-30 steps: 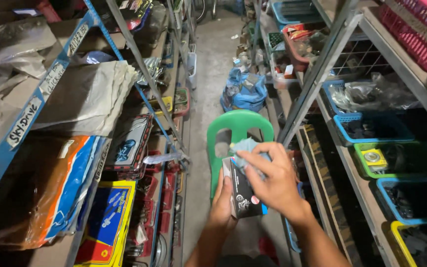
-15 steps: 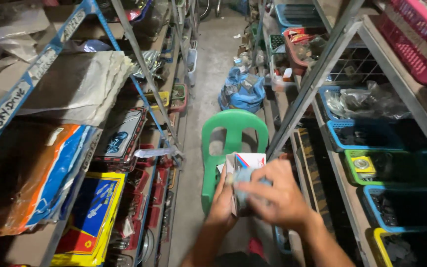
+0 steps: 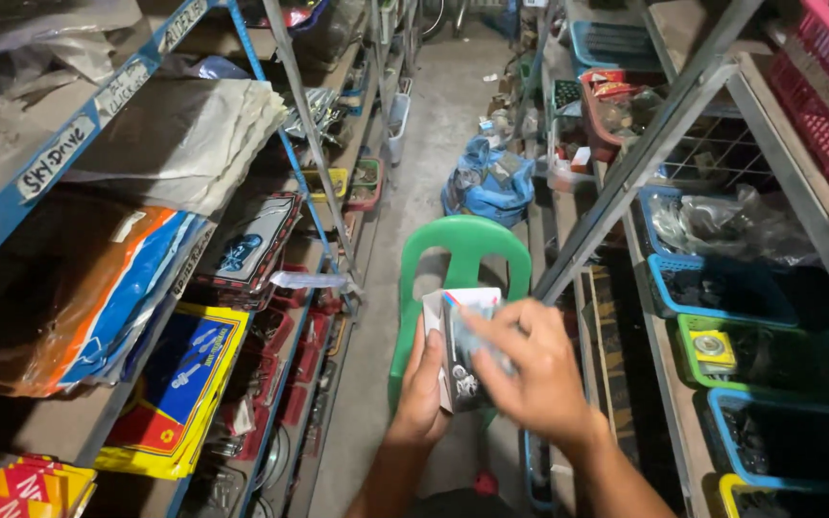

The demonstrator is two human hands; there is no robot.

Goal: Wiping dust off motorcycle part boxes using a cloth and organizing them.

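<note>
While both hands work in the middle of a narrow storeroom aisle, a small white cardboard box with dark printed panels (image 3: 461, 347) is held upright in front of the person's chest, above a green plastic chair (image 3: 460, 251) that stands on the concrete floor (image 3: 434, 125). The left hand (image 3: 424, 388) cups the box from below and behind, thumb along its near edge, while the right hand (image 3: 530, 369) is curled over its front and top, where a pale flap stands open; the fingertips there are blurred, so whether they pinch the flap or something inside cannot be told. Judging by its size and thin walls, the box looks light and fairly stiff but easy to crush, with a smooth printed skin that could slip, so it is best gripped across its narrow sides or supported underneath as now. Room to move is tight. A blue metal shelving frame (image 3: 285, 163) with stacked flat packages (image 3: 184, 379) lines the aisle to the person's left, and a grey metal rack post (image 3: 640, 158) slants close by to the right, in front of blue and green plastic baskets (image 3: 722, 297). Open space lies mainly straight ahead over the chair, towards a blue bag of parts (image 3: 491, 182) farther down the floor.
</note>
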